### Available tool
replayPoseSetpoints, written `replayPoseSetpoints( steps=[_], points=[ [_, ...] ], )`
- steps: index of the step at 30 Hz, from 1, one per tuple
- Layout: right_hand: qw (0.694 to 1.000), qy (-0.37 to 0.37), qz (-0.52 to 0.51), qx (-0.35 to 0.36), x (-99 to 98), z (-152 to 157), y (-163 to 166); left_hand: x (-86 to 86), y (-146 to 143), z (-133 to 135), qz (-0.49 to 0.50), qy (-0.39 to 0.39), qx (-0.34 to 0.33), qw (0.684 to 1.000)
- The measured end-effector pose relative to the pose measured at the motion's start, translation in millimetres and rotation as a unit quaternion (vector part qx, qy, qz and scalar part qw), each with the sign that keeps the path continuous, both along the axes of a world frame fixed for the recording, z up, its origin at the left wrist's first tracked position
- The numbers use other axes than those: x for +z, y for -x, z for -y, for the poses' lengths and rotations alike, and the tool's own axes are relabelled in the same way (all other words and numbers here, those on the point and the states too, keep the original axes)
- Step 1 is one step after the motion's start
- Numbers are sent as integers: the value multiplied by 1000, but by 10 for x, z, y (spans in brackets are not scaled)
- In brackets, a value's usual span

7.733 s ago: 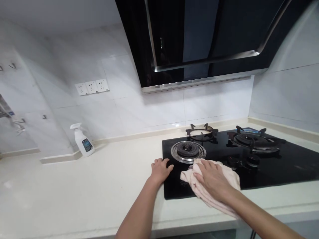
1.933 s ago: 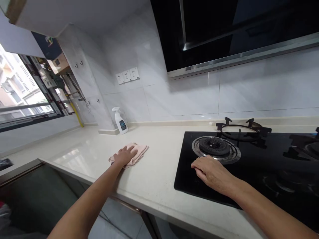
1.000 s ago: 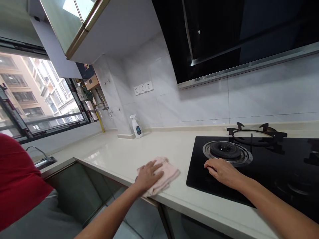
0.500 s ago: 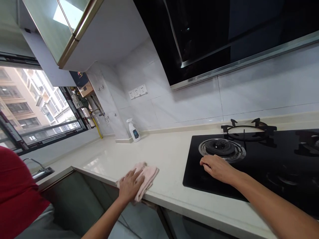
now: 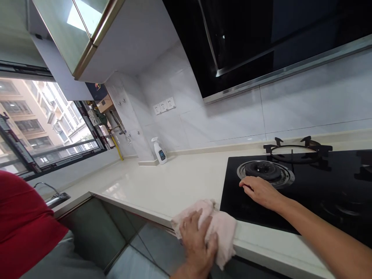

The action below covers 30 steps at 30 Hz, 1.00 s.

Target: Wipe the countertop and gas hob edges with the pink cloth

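Note:
My left hand (image 5: 197, 240) presses on a folded pale pink cloth (image 5: 225, 230), fingers spread across its top. The cloth lies over the front edge of the light countertop (image 5: 151, 190), partly hanging down, close to the cooktop's near left corner. My right hand (image 5: 260, 190) is above the black glass cooktop (image 5: 232, 193), its fingers curled in and nothing visible in them. It is just in front of the round left burner (image 5: 263, 170). Whether it touches the glass, I cannot tell.
A white spray bottle (image 5: 159, 152) stands by the wall below the sockets (image 5: 164, 105). A pan support (image 5: 296, 153) sits at the cooktop's back. The range hood (image 5: 241, 42) hangs above. A person in red (image 5: 26, 228) stands at left, near the sink (image 5: 56, 199).
My left hand has slid the cloth to the right along the counter's front edge, up to the cooktop's corner. My right hand keeps its place by the burner. The view has shifted slightly.

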State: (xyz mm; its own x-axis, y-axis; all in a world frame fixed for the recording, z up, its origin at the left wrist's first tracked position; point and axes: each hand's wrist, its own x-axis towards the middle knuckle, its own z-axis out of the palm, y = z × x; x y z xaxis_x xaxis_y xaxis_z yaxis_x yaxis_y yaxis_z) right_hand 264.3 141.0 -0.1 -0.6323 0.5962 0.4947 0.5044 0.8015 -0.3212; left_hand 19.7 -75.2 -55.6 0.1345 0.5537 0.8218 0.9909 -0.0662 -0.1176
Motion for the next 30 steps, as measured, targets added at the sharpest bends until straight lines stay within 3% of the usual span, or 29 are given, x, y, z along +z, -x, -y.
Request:
replayPoseSetpoints(
  steps=[3, 5, 10, 14, 18, 23, 30],
  points=[
    [1000, 0, -7, -14, -19, -44, -44, 14, -384, 5, 7, -9, -57, 998],
    [1000, 0, -4, -14, -34, -51, -60, 45, -452, 8, 4, -15, -78, 997],
    [1000, 1, 1, -9, -27, -29, -67, 125, -118, 46, -45, 29, -120, 991],
    [1000, 5, 5, -11, 32, -4, -81, 123, 225, 80, -41, 79, -81, 993],
    [1000, 11, 15, -8, 70, 17, -80, 67, 283, 55, -13, 59, -46, 997],
    [1000, 12, 15, -9, 61, 19, -60, 7, -120, -24, 52, 13, 2, 999],
    [1000, 1, 2, -18, 57, -12, -69, -244, -691, -138, 71, -12, -53, 996]
  ],
)
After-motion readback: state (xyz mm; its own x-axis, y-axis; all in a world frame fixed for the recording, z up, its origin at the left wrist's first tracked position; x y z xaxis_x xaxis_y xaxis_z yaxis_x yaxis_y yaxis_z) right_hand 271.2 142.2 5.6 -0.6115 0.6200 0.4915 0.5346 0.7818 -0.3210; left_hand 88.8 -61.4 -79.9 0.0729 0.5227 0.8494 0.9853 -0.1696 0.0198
